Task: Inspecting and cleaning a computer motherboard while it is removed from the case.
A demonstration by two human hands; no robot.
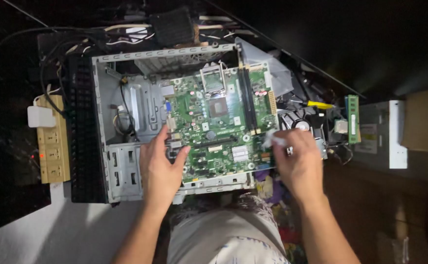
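Left hand [161, 168] spread flat on green motherboard [223, 122] edge, inside open computer case [121, 166]. Right hand [299, 164] pinching small white cloth [275, 141] at board's right edge.

Motherboard [223, 122] glossy green – case [126, 181] matt metal.

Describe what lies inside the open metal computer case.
Inside the metal case sits a green motherboard with an empty processor socket. The left hand and right hand cover its near corners; nothing beneath the board shows.
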